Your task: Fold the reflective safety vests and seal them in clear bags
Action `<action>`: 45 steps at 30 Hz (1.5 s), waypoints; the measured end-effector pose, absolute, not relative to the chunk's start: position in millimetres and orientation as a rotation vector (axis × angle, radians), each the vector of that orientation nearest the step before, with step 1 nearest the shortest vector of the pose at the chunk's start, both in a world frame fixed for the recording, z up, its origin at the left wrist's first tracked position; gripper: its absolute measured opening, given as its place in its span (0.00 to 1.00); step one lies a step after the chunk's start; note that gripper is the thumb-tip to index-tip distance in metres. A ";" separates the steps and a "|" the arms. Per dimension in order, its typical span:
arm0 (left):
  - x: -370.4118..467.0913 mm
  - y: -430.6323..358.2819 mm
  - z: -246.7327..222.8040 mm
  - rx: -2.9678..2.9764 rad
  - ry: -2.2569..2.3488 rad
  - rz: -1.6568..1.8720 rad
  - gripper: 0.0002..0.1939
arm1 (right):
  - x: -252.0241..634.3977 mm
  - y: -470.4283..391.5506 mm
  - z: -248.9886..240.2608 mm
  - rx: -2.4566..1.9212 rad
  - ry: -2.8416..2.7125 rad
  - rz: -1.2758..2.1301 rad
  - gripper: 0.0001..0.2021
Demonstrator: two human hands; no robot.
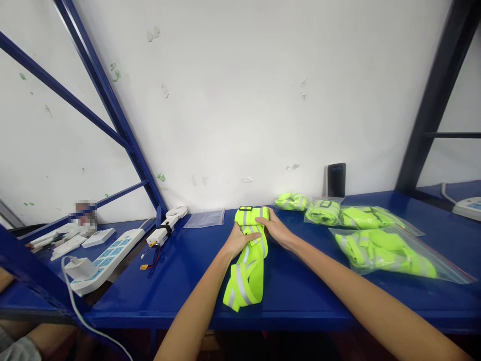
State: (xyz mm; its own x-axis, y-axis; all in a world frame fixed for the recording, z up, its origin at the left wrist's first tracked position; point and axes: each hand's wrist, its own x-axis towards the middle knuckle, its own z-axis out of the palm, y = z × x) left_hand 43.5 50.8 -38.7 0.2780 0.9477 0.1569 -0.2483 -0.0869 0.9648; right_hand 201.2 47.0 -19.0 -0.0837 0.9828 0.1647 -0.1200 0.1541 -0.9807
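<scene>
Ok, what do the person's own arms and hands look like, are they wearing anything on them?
Both arms are bare from the bottom edge of the picture up to the wrists, with no sleeves in view. The left hand and the right hand are bare too: no gloves, and no watch, bracelet or ring shows. No markings can be made out.

Bare shelf top (180,271) lies open left of the hands; bagged vests (387,248) crowd the right.

Power strip (108,256), small fan (168,226), bagged vests (387,249), phone (335,180)
</scene>
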 end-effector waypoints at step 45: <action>45.4 60.9 -27.1 0.919 0.649 1.485 0.27 | 207.8 57.6 -26.7 -0.785 -1.337 1.256 0.37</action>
